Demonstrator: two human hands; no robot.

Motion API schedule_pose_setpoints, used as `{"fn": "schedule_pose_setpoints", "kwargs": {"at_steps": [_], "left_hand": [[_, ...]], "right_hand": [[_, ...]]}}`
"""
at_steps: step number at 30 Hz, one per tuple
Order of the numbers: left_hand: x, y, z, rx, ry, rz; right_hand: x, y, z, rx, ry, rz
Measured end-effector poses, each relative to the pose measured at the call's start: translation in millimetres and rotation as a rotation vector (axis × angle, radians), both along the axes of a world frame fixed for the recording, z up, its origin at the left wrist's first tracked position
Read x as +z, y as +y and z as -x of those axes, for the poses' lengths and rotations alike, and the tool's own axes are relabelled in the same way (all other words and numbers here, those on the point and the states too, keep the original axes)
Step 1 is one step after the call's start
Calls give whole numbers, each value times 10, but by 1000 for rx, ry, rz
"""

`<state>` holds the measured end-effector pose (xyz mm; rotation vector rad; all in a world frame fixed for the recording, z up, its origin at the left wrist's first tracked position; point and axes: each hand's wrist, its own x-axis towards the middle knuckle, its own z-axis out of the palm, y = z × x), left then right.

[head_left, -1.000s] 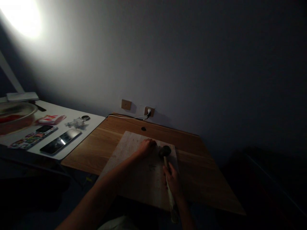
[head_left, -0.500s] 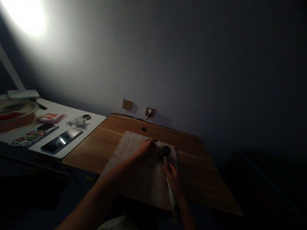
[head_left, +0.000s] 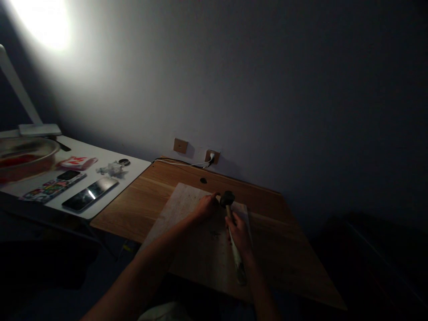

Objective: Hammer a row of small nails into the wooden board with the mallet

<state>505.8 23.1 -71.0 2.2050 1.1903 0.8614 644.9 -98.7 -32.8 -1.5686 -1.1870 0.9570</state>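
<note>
Hammer [head_left: 235, 253], dark head, pale handle: at right over the board [head_left: 197, 254], clasped in the closed right hand [head_left: 239, 232]. Left hand [head_left: 206, 206]: just left of the hammer's head, fingers partly curled, contents cannot be told. Desk [head_left: 284, 240], wooden: beneath the board.

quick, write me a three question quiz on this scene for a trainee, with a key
1. Which hand grips the hammer?
2. True or false: the pale board lies on the white table.
3. The hammer's head is: a) red b) white c) dark

Key
1. The right hand.
2. False; the pale board lies on the wooden desk.
3. c
</note>
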Motion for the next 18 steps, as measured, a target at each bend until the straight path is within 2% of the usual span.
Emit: {"fn": "schedule_pose_setpoints", "kwargs": {"at_steps": [4, 11, 18], "left_hand": [[20, -6, -6, 23, 4, 12], [-49, 18, 0, 20, -35, -4], [14, -15, 9, 23, -10, 14]], "right_hand": [[-60, 15, 38, 20, 25, 20], [-66, 14, 75, 10, 35, 12], [-25, -9, 77, 5, 41, 22]]}}
